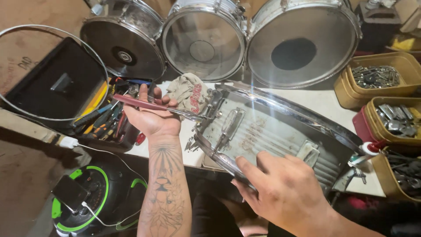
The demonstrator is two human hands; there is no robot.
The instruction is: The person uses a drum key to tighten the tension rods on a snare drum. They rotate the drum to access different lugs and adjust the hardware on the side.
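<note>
1. The left hand (pixel 151 116) is gripping a red-handled screwdriver (pixel 151 105), fingers curled around the handle, its shaft reaching a lug on the snare drum (pixel 272 131).
2. The right hand (pixel 280 188) is steadying the snare drum by its near rim, fingers pressed over the metal hoop.
3. The snare drum is lying tilted on its side on the tabletop (pixel 315 98), beside a crumpled rag (pixel 190 92).
4. 3 drums (pixel 206 39) are leaning behind it.
</note>
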